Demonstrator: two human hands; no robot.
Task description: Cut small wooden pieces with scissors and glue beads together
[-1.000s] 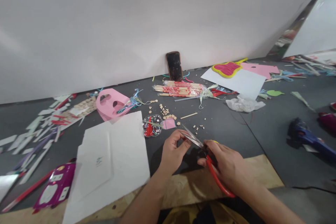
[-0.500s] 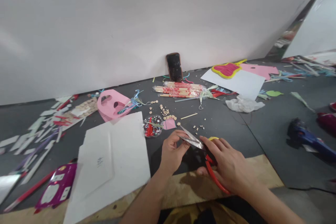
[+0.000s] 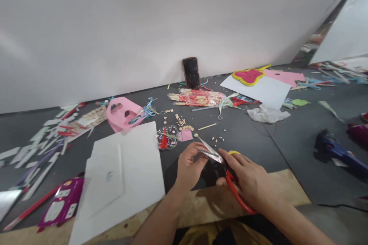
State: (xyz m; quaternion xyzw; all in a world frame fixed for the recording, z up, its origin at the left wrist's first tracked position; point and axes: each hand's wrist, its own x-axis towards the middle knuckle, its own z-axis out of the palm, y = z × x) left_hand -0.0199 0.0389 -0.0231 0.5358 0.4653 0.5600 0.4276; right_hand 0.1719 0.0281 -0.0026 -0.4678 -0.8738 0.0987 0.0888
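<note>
My right hand is wrapped around the red handles of a pair of scissors, whose metal blades stand apart and point up-left. The fingers of my left hand are pinched together beside the lower blade; whatever they hold is hidden or too small to make out. Just beyond the blades lie small pale cut pieces and a thin wooden stick. A pink square sits against a clear case of googly eyes, with small wooden flower shapes behind.
White sheets lie at left beside a purple packet and a pink cut-out. A phone leans on the white board behind wrapped sticks. Crumpled tissue and a blue glue gun are at right.
The red handles have swung slightly outward, down and to the right, in my right hand. My left hand has stayed almost still.
</note>
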